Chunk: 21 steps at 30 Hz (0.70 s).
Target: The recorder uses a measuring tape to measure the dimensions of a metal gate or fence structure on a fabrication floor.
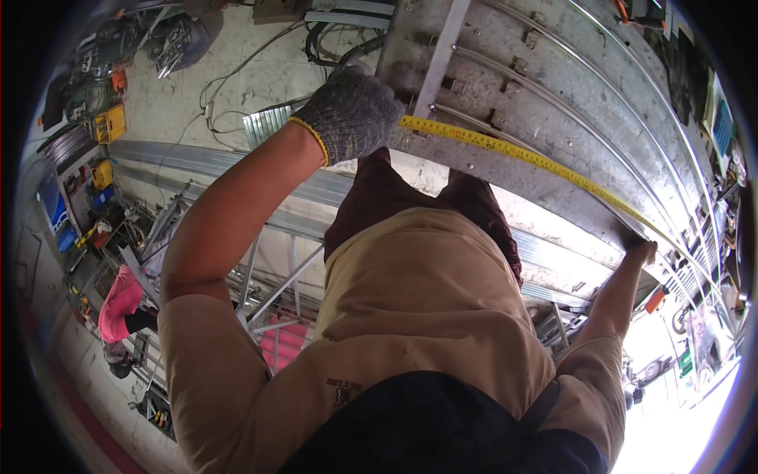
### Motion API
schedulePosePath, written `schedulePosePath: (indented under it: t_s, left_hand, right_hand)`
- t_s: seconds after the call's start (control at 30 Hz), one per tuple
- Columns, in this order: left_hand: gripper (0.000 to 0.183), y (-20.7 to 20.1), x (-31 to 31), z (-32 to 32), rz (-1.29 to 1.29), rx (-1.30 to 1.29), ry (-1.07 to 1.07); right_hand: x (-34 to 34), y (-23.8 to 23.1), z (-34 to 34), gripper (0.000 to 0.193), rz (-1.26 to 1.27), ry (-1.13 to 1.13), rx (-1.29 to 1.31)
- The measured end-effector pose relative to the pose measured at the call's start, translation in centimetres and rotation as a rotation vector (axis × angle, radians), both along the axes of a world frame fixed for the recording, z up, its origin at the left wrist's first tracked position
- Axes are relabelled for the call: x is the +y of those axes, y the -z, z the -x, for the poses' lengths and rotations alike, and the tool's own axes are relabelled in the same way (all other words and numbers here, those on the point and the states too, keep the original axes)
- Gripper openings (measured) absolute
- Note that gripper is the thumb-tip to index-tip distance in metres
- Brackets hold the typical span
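Observation:
A yellow tape measure (pixel 505 147) stretches across a grey metal workbench (pixel 545 103), close to its near edge. Its left end disappears into my left hand (pixel 353 114), which wears a grey knit glove with a yellow cuff and is closed around it. The glove hides whether it grips the case or the blade's tip. Far to the right, my bare right hand (pixel 643 253) is at the bench edge, just below the tape. Its fingers look curled, but what they grip is too small to make out.
Long metal rods (pixel 608 43) run along the bench, and a flat metal bar (pixel 442 55) crosses it. Cables (pixel 217 99) lie on the floor at left. Metal profiles (pixel 308 186) lie beneath me. A person in pink (pixel 120 304) is bent over at far left.

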<state>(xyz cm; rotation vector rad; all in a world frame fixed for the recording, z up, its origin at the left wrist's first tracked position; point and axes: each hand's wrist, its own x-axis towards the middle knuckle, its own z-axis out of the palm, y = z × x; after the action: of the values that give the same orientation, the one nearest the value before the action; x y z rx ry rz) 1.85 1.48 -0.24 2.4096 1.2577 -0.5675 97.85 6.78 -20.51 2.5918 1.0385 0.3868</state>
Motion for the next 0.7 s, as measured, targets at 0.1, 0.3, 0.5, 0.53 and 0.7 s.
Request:
schedulePosePath:
  t_s: [0.1,0.3,0.5,0.53,0.7]
  left_hand:
    - [0.016,0.2,-0.1,0.1,0.008,-0.024,-0.005]
    - [0.015,0.5,0.1,0.2,-0.009,-0.016,-0.015]
    - [0.015,0.0,0.0,0.0,-0.027,0.015,0.000]
    - [0.016,-0.2,0.0,0.0,-0.020,-0.001,0.002]
    - [0.017,-0.4,-0.5,0.0,-0.023,-0.013,0.002]
  right_hand:
    - [0.0,0.1,0.8,0.024,-0.236,0.044,0.187]
    - [0.0,-6.2,13.3,0.046,-0.819,0.381,0.645]
    - [-2.1,-12.1,27.8,0.056,-0.542,0.362,0.590]
    - [-2.8,-12.3,29.9,0.056,-0.486,0.278,0.493]
    - [-6.8,-10.7,39.3,0.074,0.099,-0.241,0.363]
